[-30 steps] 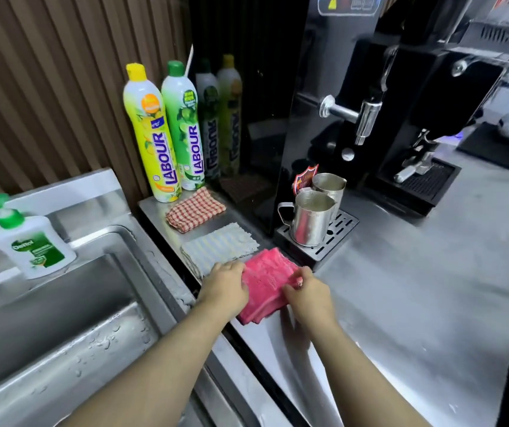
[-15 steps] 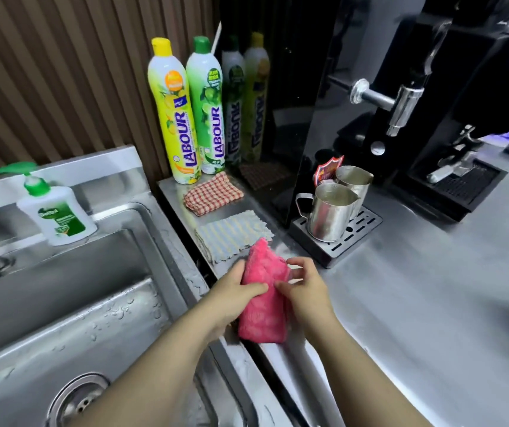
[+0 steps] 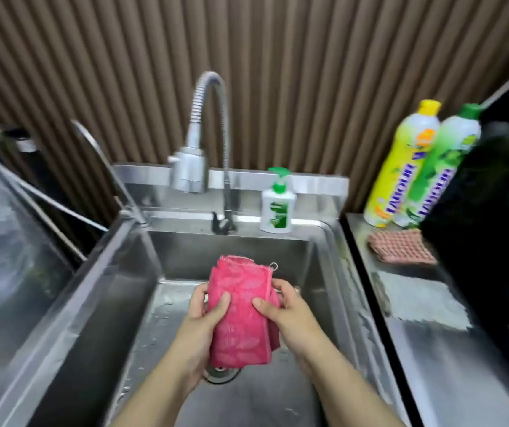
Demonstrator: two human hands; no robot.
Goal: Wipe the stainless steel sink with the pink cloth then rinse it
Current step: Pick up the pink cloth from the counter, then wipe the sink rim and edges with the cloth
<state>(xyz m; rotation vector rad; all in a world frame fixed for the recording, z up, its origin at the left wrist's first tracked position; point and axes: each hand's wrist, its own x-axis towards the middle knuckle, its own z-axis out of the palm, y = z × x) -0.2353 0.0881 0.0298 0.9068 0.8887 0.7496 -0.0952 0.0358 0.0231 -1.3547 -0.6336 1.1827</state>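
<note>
The folded pink cloth [image 3: 241,315] hangs upright over the middle of the stainless steel sink [image 3: 99,303]. My left hand [image 3: 204,325] grips its left edge and my right hand [image 3: 287,312] grips its right edge, thumbs on the front. Below the cloth the drain [image 3: 221,372] shows partly. Water drops lie on the basin floor. The curved spring faucet [image 3: 196,149] stands behind the basin, its head above and beyond the cloth; no water runs from it.
A white soap pump bottle [image 3: 278,204] stands on the back rim. On the right counter stand a yellow bottle [image 3: 401,167] and a green bottle [image 3: 441,174], with a checked cloth [image 3: 401,246] and a pale striped cloth [image 3: 422,303]. A second basin [image 3: 1,241] lies left.
Both hands lifted the pink cloth off the right counter and carried it left over the sink basin. The view swung left from the coffee machine to the faucet.
</note>
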